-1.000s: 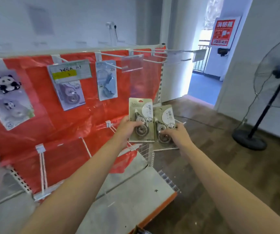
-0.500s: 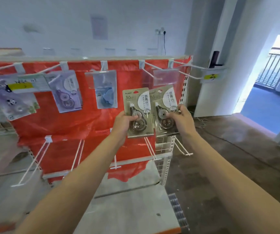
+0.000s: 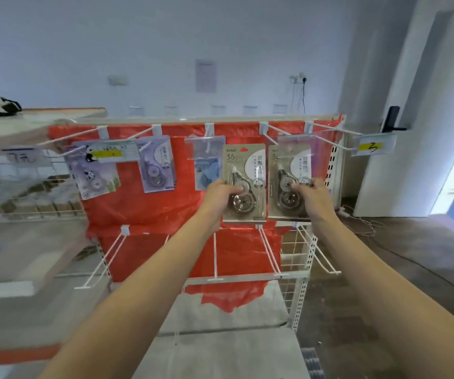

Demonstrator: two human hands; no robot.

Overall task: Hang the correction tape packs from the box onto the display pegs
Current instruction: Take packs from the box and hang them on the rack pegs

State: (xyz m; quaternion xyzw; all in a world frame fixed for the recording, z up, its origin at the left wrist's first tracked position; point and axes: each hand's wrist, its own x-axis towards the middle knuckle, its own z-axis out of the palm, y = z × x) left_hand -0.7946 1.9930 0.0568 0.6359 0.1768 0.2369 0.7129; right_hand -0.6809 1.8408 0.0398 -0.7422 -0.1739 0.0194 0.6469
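Two beige correction tape packs, each with a clear blister over a round dispenser, are held upright side by side before the red backing. The left pack (image 3: 243,181) is unobstructed; the right pack (image 3: 288,184) sits partly behind a clear peg tag (top blurred). White pegs (image 3: 278,132) jut out above.

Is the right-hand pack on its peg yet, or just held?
Cannot tell. The right hand grips the pack upright by its lower half, its top behind the peg's clear label holder, which hides the hang hole.
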